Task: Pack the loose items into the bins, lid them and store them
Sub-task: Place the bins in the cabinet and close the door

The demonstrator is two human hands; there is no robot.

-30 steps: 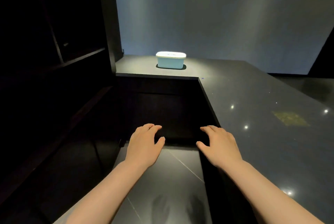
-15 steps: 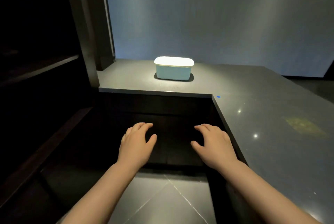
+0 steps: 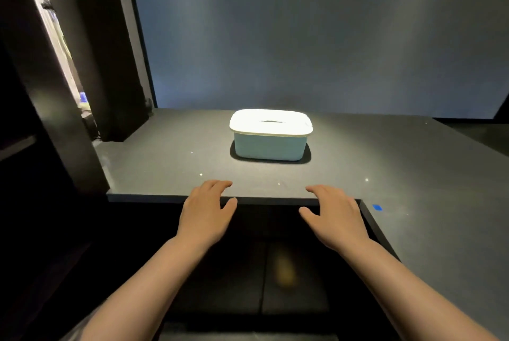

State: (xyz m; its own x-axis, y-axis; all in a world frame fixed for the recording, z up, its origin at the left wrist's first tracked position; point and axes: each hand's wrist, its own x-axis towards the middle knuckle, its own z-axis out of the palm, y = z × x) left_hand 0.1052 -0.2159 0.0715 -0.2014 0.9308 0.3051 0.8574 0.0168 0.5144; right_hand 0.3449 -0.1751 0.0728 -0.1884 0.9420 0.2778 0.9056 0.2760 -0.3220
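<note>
A: Change since the previous second?

B: Closer to the bin than a second ago; now large in the head view, formerly small and far back. Both hands carried forward over the near edge of the counter, fingertips past it, formerly low over the dark recess.

A: Hand states?

B: Left hand released, fingers spread and lightly bent, gripping nothing. Right hand the same, empty. Neither touching the bin; well short of it, one to each side of its line.

A: Bin position and condition?

B: Upright on the counter near the back wall, white lid seated on the pale blue body.

A: Meaning for the task?

B: Judged: packing and lidding done for this one; two-handed pickup for storing probably next.

A: Counts?

B: Bins 1. Lids 1. Hands 2. Loose items 0 seen. Blue marker on counter, 1.
</note>
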